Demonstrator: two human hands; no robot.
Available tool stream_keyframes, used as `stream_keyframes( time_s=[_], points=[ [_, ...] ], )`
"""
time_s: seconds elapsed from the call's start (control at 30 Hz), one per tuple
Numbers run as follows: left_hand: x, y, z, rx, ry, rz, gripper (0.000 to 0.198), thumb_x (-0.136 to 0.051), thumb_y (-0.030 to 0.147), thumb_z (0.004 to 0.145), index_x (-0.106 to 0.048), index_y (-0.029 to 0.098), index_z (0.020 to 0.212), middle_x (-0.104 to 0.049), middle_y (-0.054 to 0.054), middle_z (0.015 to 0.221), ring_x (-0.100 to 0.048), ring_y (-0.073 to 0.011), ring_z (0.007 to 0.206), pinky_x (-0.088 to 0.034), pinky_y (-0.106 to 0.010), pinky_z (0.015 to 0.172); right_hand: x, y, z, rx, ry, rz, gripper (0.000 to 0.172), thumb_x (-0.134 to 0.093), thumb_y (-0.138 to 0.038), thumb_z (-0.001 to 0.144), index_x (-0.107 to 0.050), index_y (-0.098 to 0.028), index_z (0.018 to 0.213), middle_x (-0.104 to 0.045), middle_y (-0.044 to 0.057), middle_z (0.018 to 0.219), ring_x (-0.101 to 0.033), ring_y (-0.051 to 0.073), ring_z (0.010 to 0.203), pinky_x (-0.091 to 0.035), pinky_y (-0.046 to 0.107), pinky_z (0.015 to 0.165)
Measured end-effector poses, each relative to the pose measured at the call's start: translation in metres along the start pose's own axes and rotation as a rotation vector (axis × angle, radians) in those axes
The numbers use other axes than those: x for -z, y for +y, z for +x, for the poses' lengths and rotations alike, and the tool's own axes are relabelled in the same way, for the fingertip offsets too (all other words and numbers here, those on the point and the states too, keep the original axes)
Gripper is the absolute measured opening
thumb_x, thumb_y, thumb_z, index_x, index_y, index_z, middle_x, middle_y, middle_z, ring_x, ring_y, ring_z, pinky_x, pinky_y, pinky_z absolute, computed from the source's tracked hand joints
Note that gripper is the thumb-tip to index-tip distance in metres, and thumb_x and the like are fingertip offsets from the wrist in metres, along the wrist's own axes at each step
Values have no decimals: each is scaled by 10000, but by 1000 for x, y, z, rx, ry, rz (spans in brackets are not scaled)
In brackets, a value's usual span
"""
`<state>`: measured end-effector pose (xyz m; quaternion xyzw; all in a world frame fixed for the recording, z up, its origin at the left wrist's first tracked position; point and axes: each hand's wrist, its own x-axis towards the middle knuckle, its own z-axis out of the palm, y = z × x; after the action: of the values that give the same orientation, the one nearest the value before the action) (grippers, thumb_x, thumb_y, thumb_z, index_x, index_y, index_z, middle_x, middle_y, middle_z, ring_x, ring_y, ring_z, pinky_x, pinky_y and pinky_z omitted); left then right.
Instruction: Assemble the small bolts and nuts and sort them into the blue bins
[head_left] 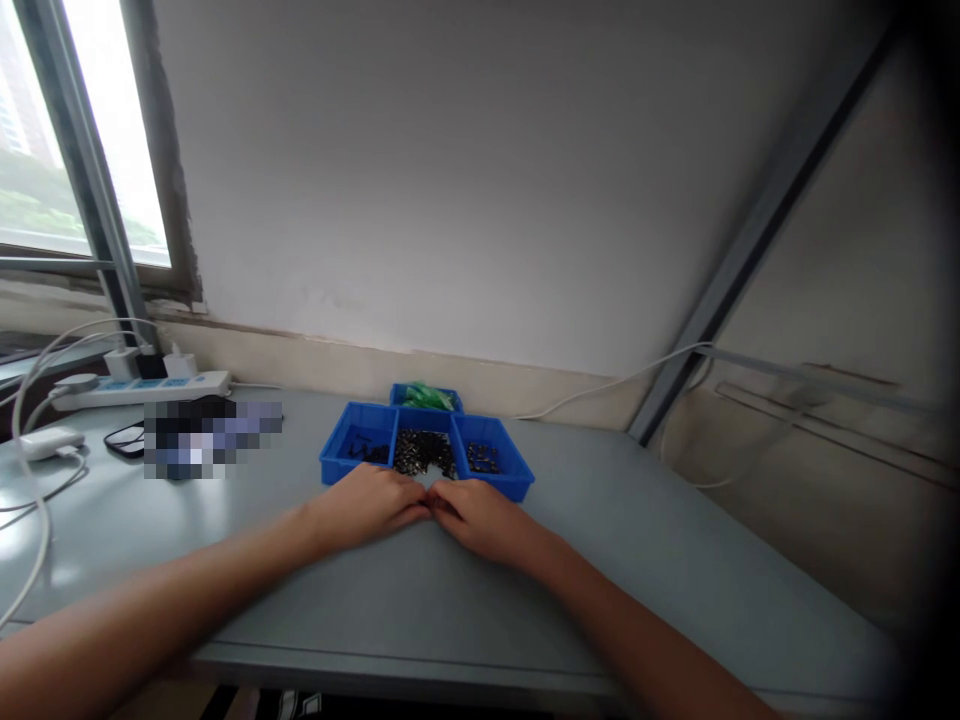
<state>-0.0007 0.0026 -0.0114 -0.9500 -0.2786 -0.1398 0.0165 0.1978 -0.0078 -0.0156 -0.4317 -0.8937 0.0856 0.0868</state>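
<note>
Left hand (379, 500) and right hand (480, 512) met at fingertips; I couldn't tell what grip pinched, if anything. Small dark parts (422, 448) lay in blue tray (334, 471) just beyond grip, on counter (420, 600). Judged work unfinished: many parts loose, no finished piece visible.

No text, label, brand, number or sign can be read anywhere in the frame.

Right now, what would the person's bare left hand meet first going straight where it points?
Most likely the bare right hand, directly ahead; whether the two already touch is unclear.
</note>
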Motion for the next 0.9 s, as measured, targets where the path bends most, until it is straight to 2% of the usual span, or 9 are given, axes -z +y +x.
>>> stream_keyframes(
  time_s=[0.3,0.47,0.57,0.67,0.77,0.9],
  points=[
    [-2,-2,0,11,44,-46,145,-473,205,932,-612,166,945,-633,-32,879,-630,-160,788,-488,-233,686,-3,4,1,-24,5,68,253,-539,-305,924,-558,-158,1130,-588,72,1101,-608,192,894,-519,382,754],
    [-1,-2,0,6,50,-41,97,-507,185,924,-590,135,927,-617,-23,871,-620,-149,780,-507,-263,686,-2,4,3,20,32,75,197,-518,-291,935,-586,-147,1050,-617,54,1005,-613,176,848,-511,368,747],
    [3,-5,1,13,53,-1,102,-531,208,924,-584,120,925,-615,-17,842,-614,-146,752,-520,-292,671,-2,1,2,44,69,59,177,-464,-230,944,-603,-151,1019,-635,64,965,-600,189,906,-470,353,823],
    [8,-13,1,55,86,73,151,-534,259,934,-590,125,975,-616,-37,913,-612,-162,806,-526,-337,720,-4,-2,1,63,79,43,255,-464,-219,926,-581,-165,1146,-610,94,1123,-567,209,1036,-419,333,912],
    [12,-25,1,145,139,161,182,-531,278,936,-581,134,1036,-606,-58,1002,-606,-180,869,-522,-365,762,-7,-3,2,71,66,26,339,-467,-257,921,-550,-164,1236,-521,112,1303,-526,229,1135,-385,340,970],
    [13,-38,0,283,181,262,203,-530,288,936,-572,143,1072,-594,-69,1055,-602,-187,895,-521,-375,778,-13,-2,6,78,43,0,381,-440,-306,931,-548,-155,1263,-480,117,1362,-526,257,1152,-392,367,973]
  ],
)
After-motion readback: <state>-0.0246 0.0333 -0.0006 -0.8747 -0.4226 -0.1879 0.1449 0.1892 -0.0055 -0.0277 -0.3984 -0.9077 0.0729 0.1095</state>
